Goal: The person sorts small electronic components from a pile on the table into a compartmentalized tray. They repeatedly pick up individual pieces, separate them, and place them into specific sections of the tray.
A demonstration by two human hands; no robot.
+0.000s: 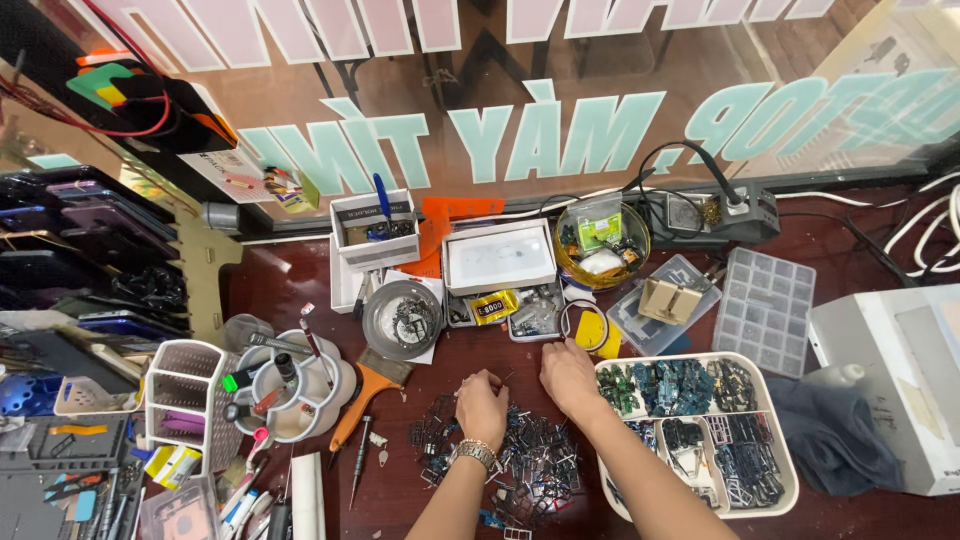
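Both hands are picking through the pile of small dark metal parts [500, 455] in the bottom middle of the frame, so going slowly helps: the left hand [481, 405] is curled with fingers together, the right hand [567, 375] is loosely bent on the table, and I cannot tell if either is pinching a part.

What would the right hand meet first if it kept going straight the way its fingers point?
Probably the yellow tape roll just beyond the right hand; depth is hard to judge.
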